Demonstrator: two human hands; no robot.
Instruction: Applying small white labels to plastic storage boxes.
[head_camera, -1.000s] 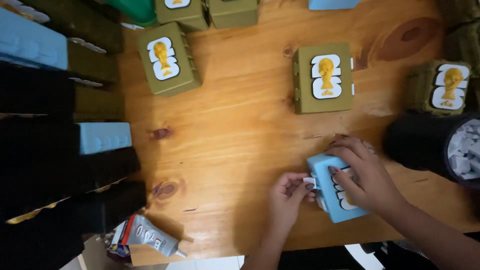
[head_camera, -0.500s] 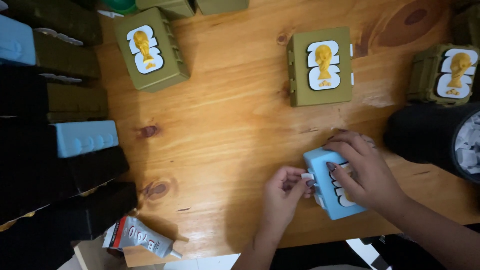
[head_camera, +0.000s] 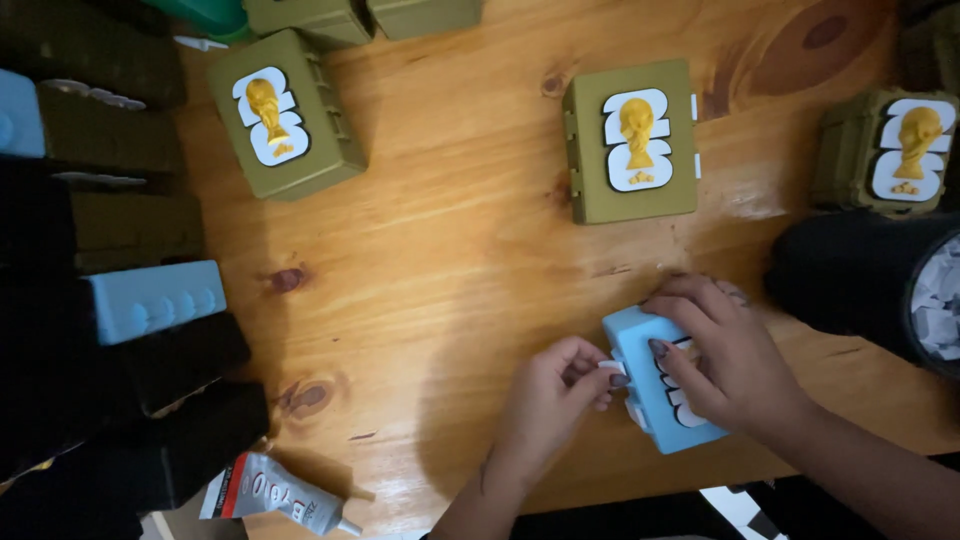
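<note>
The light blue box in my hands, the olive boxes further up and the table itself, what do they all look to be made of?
The light blue box looks like matte moulded plastic: uniform colour, rounded edges, though that is a guess. The olive box looks the same, with moulded hinge ribs and a raised gold figure on white. The table is wood, probably lightly varnished pine: grain lines, dark knots, soft sheen.

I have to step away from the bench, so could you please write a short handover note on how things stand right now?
Left hand: pinching a small white piece against the light blue box.
Right hand: pressing down on that box's top.
Wooden table: three olive boxes, middle one, have gold trophy emblems; glue tube at the near left.
Done: the olive boxes' emblems are on.
Left: the white piece is not yet released.
</note>
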